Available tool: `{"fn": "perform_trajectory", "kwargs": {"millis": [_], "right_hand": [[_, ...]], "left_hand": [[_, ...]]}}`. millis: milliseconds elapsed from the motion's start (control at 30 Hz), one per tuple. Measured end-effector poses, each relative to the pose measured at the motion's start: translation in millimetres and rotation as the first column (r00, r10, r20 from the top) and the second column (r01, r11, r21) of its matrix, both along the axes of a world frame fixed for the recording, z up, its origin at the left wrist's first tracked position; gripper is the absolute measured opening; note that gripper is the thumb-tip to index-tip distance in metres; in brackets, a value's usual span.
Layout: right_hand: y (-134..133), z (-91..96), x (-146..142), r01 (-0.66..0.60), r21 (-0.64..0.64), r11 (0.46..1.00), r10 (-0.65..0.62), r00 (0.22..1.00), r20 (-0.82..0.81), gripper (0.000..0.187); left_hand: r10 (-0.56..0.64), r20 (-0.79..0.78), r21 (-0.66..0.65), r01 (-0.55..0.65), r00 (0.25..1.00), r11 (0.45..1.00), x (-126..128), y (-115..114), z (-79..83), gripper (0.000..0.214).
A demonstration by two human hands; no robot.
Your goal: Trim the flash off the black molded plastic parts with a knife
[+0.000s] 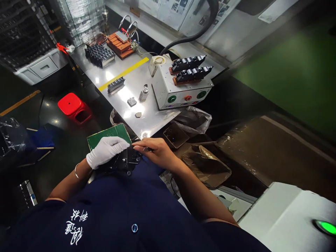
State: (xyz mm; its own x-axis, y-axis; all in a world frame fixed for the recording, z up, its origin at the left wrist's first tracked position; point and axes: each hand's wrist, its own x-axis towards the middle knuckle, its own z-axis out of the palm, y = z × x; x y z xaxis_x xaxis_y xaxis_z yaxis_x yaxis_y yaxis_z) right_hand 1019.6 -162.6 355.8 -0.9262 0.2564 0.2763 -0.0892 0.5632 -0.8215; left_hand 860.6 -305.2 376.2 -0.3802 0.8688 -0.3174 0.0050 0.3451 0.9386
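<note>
My left hand (pixel 109 150), in a white glove, is closed on a black machined-looking part (pixel 128 161) with small round metal-edged holes. The part lies low in front of my body, and the glove hides some of it. My bare right hand (pixel 159 152) is closed at the part's upper right edge. A slim tool (pixel 147 149) with a metallic glint shows between its fingers; its kind is too hidden to make out. Behind the glove, a green flat-topped surface (pixel 112 133) with worn edges shows.
A metal table (pixel 105 75) ahead carries black ribbed parts (pixel 99 55), an orange fixture (pixel 121 43), a small bottle (pixel 144 92) and a control box (pixel 181 92) with two black parts on top. A red stool (pixel 69 103) stands left; an open carton (pixel 207 164) lies right.
</note>
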Motion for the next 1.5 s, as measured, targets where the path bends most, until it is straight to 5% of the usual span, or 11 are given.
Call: {"fn": "perform_trajectory", "kwargs": {"millis": [233,367,467,600,1500], "right_hand": [[6,-6.6,-3,-0.045,-0.009,0.999,0.046,0.998,0.047,0.017],[4,-15.1,-9,0.088,-0.054,0.995,-0.082,0.991,0.11,0.021],[-1,-11.2,-10,0.236,-0.156,0.959,-0.215,0.966,0.143,0.03],[-10,-1.7,-7,0.163,-0.24,0.957,-0.15,0.986,0.071,0.041],[-14,-2.2,0,0.155,-0.054,0.986,-0.159,0.985,-0.067,0.027]], "left_hand": [[-0.104,-0.049,0.001,0.104,0.993,0.995,3,0,-0.8,0.021],[-0.124,-0.057,0.027,0.126,0.991,0.992,6,0,4.5,0.016],[-0.015,-0.083,0.035,0.018,0.996,0.999,6,0,4.2,0.017],[0.17,-0.143,0.072,-0.161,0.975,0.984,5,-1,-0.3,0.017],[0.196,-0.149,0.165,-0.171,0.969,0.971,18,-1,-5.0,0.019]]}}
